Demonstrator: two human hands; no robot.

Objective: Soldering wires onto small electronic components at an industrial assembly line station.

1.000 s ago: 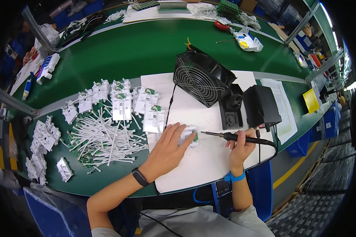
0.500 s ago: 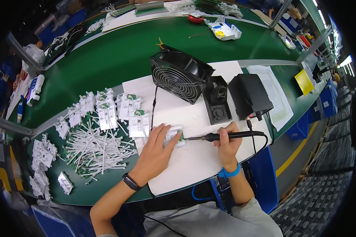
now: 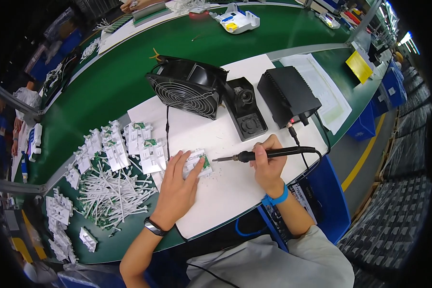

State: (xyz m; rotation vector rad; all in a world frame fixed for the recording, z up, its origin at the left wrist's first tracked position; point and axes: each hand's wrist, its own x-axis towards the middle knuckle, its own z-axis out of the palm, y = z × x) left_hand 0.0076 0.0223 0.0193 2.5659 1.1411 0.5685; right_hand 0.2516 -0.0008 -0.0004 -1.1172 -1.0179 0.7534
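My right hand [image 3: 268, 169] grips a soldering iron [image 3: 293, 151] like a pen, its metal tip pointing left. A small gap separates the tip from a green circuit board [image 3: 206, 162] set in a white plastic housing [image 3: 193, 164]. With thumb and fingers, my left hand [image 3: 176, 194] holds that housing down on the white work sheet [image 3: 216, 201]; the fingers cover part of it. Left of this hand stand rows of similar housings [image 3: 115, 154], some with green boards. A pile of white cables [image 3: 113, 197] with small green boards lies in front of them.
Beyond the sheet's middle stands a black fan [image 3: 189, 89]. A black soldering iron stand [image 3: 247, 108] and a black power unit [image 3: 288, 93] are to its right. The iron's cord loops at the right. More housings [image 3: 58, 211] lie far left. Papers [image 3: 319, 91] lie behind the power unit.
The iron's tip has drawn back from the board, leaving a gap. My left hand remains on the housing. The whole view has shifted, with the bench things appearing farther left and mostly higher.
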